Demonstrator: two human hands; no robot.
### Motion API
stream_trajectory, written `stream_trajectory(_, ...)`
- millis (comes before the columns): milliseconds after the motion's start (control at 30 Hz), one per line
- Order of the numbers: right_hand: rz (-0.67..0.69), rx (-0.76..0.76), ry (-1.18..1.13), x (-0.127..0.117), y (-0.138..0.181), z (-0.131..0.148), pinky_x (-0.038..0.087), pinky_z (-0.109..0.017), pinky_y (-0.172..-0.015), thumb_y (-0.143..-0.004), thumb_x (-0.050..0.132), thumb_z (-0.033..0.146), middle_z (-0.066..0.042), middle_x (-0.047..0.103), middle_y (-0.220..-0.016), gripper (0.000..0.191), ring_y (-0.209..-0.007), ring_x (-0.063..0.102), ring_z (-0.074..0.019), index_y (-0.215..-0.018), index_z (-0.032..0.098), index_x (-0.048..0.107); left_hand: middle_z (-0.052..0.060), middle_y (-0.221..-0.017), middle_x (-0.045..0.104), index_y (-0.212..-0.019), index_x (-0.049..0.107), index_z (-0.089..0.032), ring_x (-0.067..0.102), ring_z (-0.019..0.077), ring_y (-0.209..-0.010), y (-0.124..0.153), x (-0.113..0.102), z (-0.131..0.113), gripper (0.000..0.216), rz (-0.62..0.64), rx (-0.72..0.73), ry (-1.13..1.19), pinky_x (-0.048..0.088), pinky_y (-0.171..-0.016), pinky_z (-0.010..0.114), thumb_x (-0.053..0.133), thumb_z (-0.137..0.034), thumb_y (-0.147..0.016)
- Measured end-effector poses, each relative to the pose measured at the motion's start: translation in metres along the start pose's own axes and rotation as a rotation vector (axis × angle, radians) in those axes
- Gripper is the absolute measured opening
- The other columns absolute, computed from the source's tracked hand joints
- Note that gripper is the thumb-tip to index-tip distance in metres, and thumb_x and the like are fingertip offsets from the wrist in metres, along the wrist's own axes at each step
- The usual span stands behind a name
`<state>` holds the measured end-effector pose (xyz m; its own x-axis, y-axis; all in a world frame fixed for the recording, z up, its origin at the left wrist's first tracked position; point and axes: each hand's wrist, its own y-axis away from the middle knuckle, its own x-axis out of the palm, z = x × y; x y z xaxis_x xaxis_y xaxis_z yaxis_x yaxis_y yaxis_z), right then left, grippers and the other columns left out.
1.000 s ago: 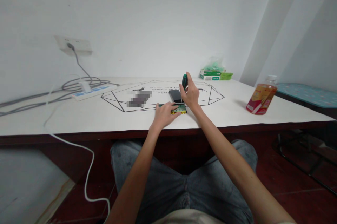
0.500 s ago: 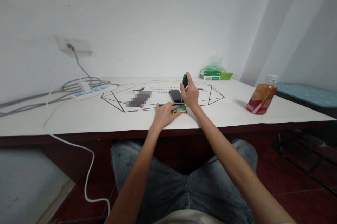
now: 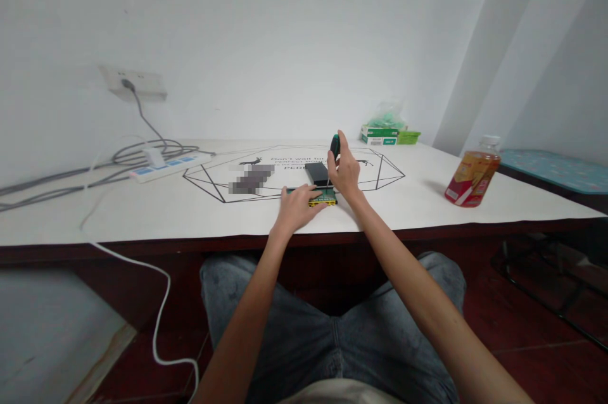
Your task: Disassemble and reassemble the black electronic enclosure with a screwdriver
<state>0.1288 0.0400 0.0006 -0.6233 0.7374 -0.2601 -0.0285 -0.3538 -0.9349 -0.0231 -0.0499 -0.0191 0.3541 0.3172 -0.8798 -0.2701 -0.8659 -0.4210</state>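
Note:
My left hand (image 3: pixel 298 206) rests on a green circuit board (image 3: pixel 327 198) with yellow along its near edge. The thumb lies at that near edge and the fingers reach over the top, hiding the board's left part. In my right hand (image 3: pixel 346 173) is a screwdriver (image 3: pixel 335 146) with a black and green handle, held nearly upright. Its thin shaft points down at the right part of the board; whether the tip touches a screw is too small to tell. Just behind the board lies a black box-shaped piece (image 3: pixel 317 174).
A blurred-out dark item (image 3: pixel 254 179) lies left on the white table (image 3: pixel 380 208). Farther left are a power strip (image 3: pixel 168 166) and grey cables (image 3: pixel 137 154). A drink bottle (image 3: pixel 474 173) stands at the right. Green boxes (image 3: pixel 382 136) with a plastic bag sit by the wall.
My right hand and the screwdriver handle have shifted very slightly to the right. My left hand and the board stay in place.

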Motion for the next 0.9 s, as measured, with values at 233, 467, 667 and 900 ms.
stream_trajectory(233,-0.014,0.004,-0.021,-0.0001,0.0001,-0.0005,0.055,-0.032,-0.067,-0.102,0.043,0.032,-0.013,0.065,-0.139,0.068,-0.068,0.063,-0.0170,-0.165,0.025,0.019,0.003,-0.146,0.062,-0.126,0.072,-0.038,0.051,0.0325,-0.139,0.0002,0.0000,0.0008,0.037,-0.002,0.007,0.008,0.022,-0.119,0.064,0.057,-0.054,-0.097)
stream_trajectory(467,-0.023,0.010,-0.021,0.0007,0.0007,-0.0018,0.054,-0.031,-0.067,-0.102,0.042,0.033,-0.013,0.066,-0.137,0.068,-0.069,0.064,-0.0170,-0.165,0.025,0.019,0.004,-0.146,0.063,-0.125,0.073,-0.035,0.053,0.0305,-0.137,0.0004,-0.0008,0.0006,0.037,-0.011,0.013,0.008,0.023,-0.119,0.062,0.058,-0.054,-0.097)
stream_trajectory(667,-0.015,0.003,-0.028,0.0011,0.0011,-0.0025,0.054,-0.031,-0.067,-0.103,0.040,0.032,-0.014,0.065,-0.140,0.066,-0.068,0.062,-0.0167,-0.165,0.024,0.020,0.003,-0.146,0.062,-0.126,0.072,-0.038,0.052,0.0316,-0.138,0.0012,-0.0019,-0.0015,0.037,-0.004,0.001,0.003,0.023,-0.119,0.061,0.058,-0.054,-0.097)
stream_trajectory(900,-0.037,0.018,-0.029,0.0005,0.0008,-0.0020,0.055,-0.032,-0.069,-0.101,0.045,0.033,-0.013,0.061,-0.145,0.067,-0.068,0.064,-0.0170,-0.164,0.024,0.024,0.002,-0.147,0.062,-0.125,0.072,-0.039,0.055,0.0317,-0.135,0.0016,-0.0037,-0.0026,0.036,0.002,-0.001,0.010,0.023,-0.119,0.061,0.059,-0.055,-0.096)
